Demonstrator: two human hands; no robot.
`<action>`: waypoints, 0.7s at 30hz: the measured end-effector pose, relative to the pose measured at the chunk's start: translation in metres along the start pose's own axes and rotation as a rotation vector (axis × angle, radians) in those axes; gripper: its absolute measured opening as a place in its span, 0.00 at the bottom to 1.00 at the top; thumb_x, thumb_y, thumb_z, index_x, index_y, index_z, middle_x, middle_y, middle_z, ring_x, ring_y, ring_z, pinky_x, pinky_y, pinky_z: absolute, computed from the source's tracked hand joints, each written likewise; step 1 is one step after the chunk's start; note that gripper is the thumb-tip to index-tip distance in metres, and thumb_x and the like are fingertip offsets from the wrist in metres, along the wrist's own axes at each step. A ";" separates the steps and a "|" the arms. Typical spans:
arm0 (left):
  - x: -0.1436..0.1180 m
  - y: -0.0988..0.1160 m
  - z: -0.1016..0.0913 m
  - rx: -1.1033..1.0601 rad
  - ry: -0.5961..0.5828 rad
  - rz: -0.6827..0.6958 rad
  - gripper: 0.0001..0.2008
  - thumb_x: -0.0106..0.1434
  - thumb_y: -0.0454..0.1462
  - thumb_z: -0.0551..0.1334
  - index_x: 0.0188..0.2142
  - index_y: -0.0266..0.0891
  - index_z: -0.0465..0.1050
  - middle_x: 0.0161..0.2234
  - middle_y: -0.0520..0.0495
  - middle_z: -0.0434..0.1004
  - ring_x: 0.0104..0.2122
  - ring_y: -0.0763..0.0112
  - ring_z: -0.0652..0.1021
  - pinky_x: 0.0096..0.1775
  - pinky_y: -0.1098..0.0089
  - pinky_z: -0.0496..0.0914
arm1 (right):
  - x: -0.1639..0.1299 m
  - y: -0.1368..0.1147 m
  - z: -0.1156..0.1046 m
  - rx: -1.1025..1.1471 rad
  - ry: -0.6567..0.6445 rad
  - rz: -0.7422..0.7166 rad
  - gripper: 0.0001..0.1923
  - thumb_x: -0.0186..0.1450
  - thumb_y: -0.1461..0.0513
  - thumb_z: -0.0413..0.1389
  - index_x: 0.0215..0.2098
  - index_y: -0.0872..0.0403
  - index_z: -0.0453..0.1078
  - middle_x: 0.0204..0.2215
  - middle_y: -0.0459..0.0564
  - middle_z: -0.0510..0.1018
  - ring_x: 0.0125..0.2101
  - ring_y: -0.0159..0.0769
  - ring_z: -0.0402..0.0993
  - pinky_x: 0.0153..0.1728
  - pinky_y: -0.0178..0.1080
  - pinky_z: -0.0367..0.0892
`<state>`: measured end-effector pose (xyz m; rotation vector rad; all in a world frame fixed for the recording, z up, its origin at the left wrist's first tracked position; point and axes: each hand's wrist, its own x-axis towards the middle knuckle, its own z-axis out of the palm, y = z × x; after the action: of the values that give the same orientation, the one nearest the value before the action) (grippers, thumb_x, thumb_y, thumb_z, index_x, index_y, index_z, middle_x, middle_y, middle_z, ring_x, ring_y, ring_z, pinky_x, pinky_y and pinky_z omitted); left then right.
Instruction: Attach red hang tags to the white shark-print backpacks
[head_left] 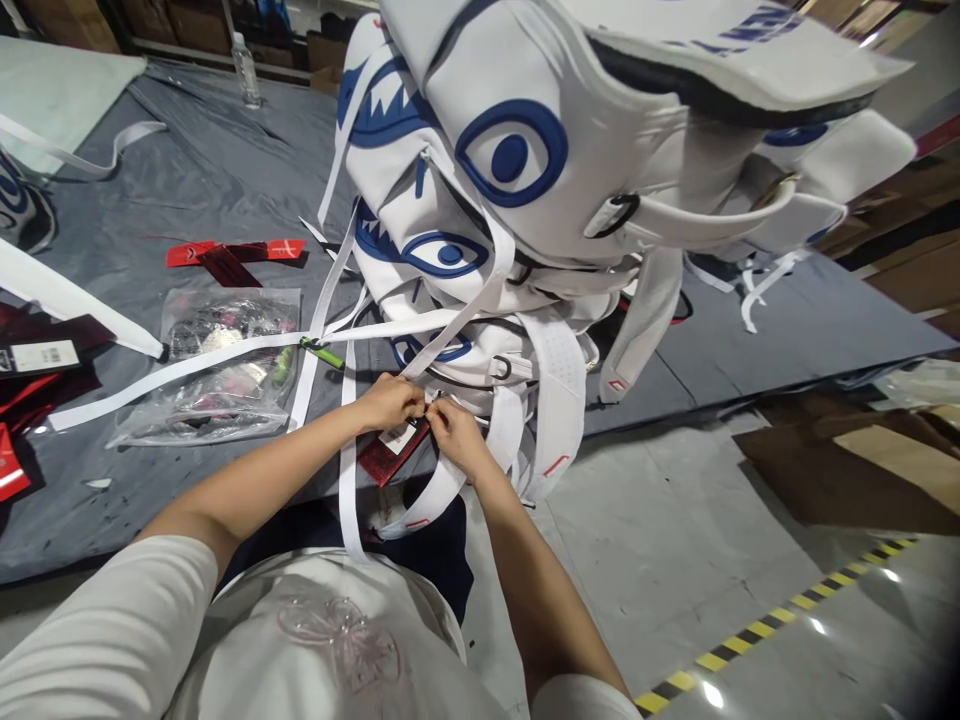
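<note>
- Hang tag (394,447): we pinched it, left hand (391,402) and right hand (452,432) both closed on it.
- Straps (349,490) dangling near could snag our fingers.

We reach both bare forearms forward and inward, our left hand (390,402) and right hand (454,432) meeting knuckle to knuckle, fingers curled and pinched close together.

We see backpacks (525,200) stacked at twelve o'clock on the table (150,200), plastic bag (217,370) at ten, bottle (246,70) behind at eleven.
</note>
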<state>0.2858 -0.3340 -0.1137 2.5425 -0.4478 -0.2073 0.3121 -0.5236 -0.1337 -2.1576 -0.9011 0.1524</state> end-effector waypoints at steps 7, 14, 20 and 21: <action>0.000 -0.007 -0.001 -0.018 -0.027 0.040 0.10 0.68 0.36 0.56 0.33 0.40 0.75 0.37 0.49 0.80 0.43 0.65 0.76 0.44 0.67 0.61 | 0.001 -0.002 -0.002 0.026 0.004 0.000 0.06 0.65 0.63 0.47 0.29 0.50 0.59 0.26 0.47 0.69 0.30 0.37 0.66 0.34 0.38 0.61; -0.002 -0.004 0.002 -0.003 0.008 0.004 0.10 0.68 0.34 0.55 0.37 0.40 0.76 0.39 0.48 0.81 0.45 0.64 0.76 0.46 0.65 0.62 | 0.002 -0.004 -0.001 0.028 0.009 0.013 0.07 0.65 0.62 0.48 0.28 0.49 0.58 0.26 0.47 0.68 0.30 0.38 0.66 0.35 0.38 0.61; -0.002 0.000 0.005 0.018 0.021 -0.005 0.09 0.67 0.34 0.57 0.37 0.40 0.78 0.41 0.46 0.82 0.46 0.62 0.77 0.46 0.65 0.64 | 0.002 -0.003 0.001 0.024 0.012 0.018 0.06 0.64 0.63 0.48 0.28 0.49 0.58 0.27 0.47 0.69 0.31 0.38 0.66 0.35 0.39 0.61; -0.002 0.000 0.005 0.021 0.018 -0.004 0.09 0.66 0.33 0.58 0.37 0.40 0.78 0.41 0.46 0.82 0.46 0.61 0.77 0.46 0.65 0.64 | 0.001 -0.003 0.001 0.024 0.015 0.018 0.06 0.64 0.63 0.47 0.28 0.49 0.58 0.27 0.48 0.69 0.31 0.38 0.66 0.35 0.39 0.61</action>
<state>0.2825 -0.3359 -0.1181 2.5639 -0.4401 -0.1822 0.3106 -0.5203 -0.1321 -2.1426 -0.8669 0.1549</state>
